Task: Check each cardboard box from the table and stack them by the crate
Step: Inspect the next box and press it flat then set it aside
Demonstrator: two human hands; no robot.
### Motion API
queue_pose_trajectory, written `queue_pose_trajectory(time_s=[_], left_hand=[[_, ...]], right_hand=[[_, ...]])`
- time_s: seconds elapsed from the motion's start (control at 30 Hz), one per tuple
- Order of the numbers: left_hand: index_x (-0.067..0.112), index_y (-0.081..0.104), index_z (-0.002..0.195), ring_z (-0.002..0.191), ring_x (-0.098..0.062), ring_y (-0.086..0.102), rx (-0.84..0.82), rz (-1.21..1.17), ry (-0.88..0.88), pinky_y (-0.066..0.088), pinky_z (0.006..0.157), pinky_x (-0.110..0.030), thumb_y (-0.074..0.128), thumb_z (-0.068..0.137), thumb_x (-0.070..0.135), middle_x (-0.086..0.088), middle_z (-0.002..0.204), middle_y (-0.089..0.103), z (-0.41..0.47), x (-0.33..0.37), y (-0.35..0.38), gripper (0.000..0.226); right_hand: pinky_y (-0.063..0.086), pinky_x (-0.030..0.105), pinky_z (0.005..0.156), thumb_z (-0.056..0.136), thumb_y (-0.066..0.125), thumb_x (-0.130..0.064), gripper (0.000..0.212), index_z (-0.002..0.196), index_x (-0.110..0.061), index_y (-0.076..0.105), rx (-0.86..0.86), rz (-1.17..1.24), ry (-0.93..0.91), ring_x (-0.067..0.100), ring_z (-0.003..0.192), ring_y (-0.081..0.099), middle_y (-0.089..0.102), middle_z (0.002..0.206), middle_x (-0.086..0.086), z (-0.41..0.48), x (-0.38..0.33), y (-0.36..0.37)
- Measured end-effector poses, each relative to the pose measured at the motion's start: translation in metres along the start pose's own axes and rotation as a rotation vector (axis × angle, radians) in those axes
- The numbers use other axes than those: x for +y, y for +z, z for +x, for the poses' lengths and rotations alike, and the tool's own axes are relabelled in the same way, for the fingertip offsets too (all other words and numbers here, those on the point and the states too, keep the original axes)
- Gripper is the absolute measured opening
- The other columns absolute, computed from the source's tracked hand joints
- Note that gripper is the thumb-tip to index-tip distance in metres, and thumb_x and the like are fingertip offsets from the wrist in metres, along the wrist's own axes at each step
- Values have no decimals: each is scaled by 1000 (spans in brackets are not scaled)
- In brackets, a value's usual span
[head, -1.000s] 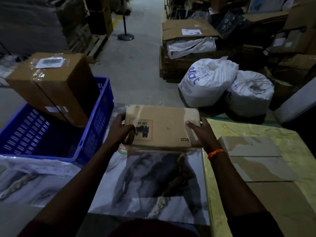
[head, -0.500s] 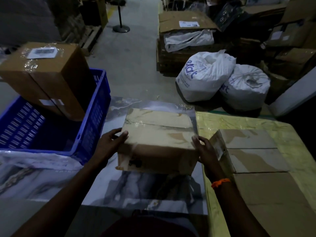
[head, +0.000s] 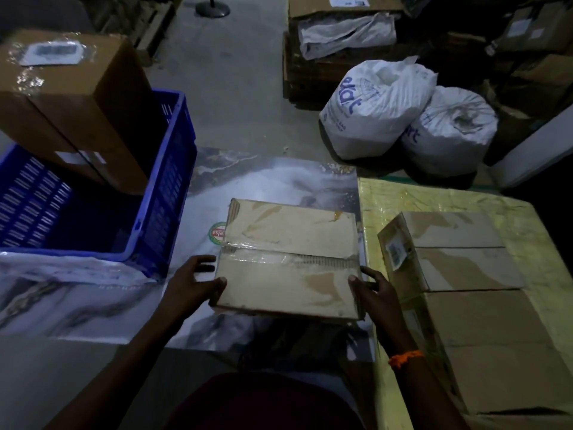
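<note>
— Where's the cardboard box (head: pixel 291 243)?
— Centre of the frame, over the marbled sheet (head: pixel 273 178), right of the blue crate (head: pixel 173 181). My left hand (head: pixel 193 283) grips its left edge, thumb on top; my right hand (head: pixel 373 290) grips the near right corner.
— Changed since a moment ago?
— It's turned: the taped seam (head: pixel 279 259) now faces me, lower in frame. The brown box (head: pixel 77 97), upper left, stands in the crate as before.
</note>
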State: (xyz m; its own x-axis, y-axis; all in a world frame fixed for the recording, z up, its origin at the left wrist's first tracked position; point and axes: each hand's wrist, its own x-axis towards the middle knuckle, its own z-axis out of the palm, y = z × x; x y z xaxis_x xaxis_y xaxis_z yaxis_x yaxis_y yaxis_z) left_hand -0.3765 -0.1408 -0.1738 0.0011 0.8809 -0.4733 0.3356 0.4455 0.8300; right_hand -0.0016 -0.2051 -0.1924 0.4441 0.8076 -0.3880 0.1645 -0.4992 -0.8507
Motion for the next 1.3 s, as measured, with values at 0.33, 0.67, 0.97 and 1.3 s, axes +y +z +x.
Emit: queue_pose_trajectory(time_s=[0.33,0.67,0.97,1.3], left_hand=[[14,33,158,136,-26,49,-72,-35,47,44,105,-39,73,93,28,-9,157,43,76,62,10,77],[23,48,149,130,-26,53,-62,-21,100,51,92,-42,73,92,29,-6,146,54,93,72,21,63],[26,54,138,124,-10,57,121,-179,278,53,101,-42,77,83,44,9,138,59,86,106,15,62],[18,64,110,91,-8,70,276,-345,257,60,87,-44,72,87,55,-2,111,69,46,89,21,44]], right_hand=[[58,19,74,93,75,-16,34,126,-16,65,-93,53,-67,10,99,70,73,111,0,64,-61,22],[59,39,84,90,79,-23,25,112,-20,69,-26,53,-85,21,102,70,74,109,2,85,-77,33],[56,42,96,88,81,-33,47,128,-18,62,158,151,-252,13,109,64,67,120,-4,77,-117,28],[55,33,94,95,74,-30,43,134,-19,60,245,268,-256,17,116,61,63,124,3,37,-106,14]])
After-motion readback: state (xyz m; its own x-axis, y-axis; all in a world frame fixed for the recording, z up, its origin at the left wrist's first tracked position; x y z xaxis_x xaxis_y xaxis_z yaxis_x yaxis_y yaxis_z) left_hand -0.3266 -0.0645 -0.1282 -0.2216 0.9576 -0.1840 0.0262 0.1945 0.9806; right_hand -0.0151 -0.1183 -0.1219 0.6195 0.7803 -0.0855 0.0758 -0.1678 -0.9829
